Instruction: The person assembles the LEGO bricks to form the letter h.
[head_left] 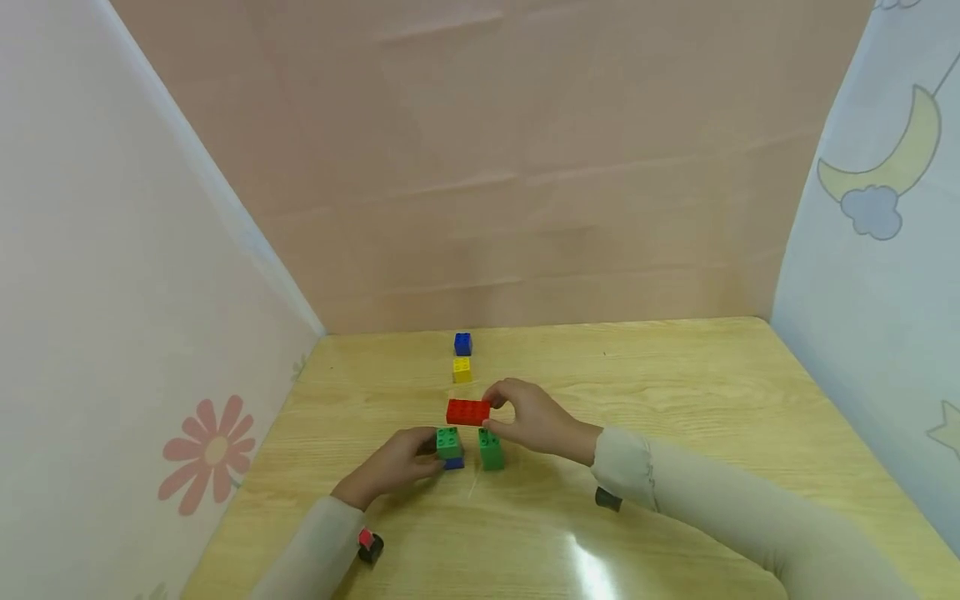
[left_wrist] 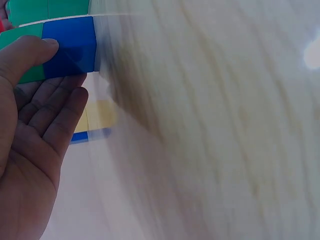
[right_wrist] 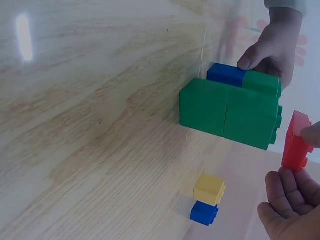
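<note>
Head view, left to right. Far left: pale wall with a pink flower print (head_left: 215, 451), lower left of frame. Then the left sleeve (head_left: 311, 546), coming up from the bottom edge, small black item with a red bit (head_left: 370, 547) beside it. Left hand (head_left: 397, 461), lower center-left: fingers and thumb gripping a green-and-blue stack (head_left: 449, 444), green on top, blue at the bottom; left wrist view has the thumb pressed across the seam, upper left.

Yellow brick (head_left: 462, 372) and blue brick (head_left: 463, 344) sit on the wood counter (head_left: 675, 392), upper part of its surface, mid-frame, yellow nearer the hands, blue just behind.

Red brick (head_left: 468, 412), center of frame below the middle: held up off the counter, studs up, apart from both stacks' studs in the right wrist view. All-green stack (head_left: 491, 450), two bricks high, upright on the counter just right of the green-and-blue one.

Right hand (head_left: 532, 417), right of the red brick: fingers and thumb pinching its right end. Dark object (head_left: 608, 498) partly under the right sleeve (head_left: 720, 492), lower right. Far right: wall with moon (head_left: 918, 150) and cloud (head_left: 872, 212) prints, upper right.
</note>
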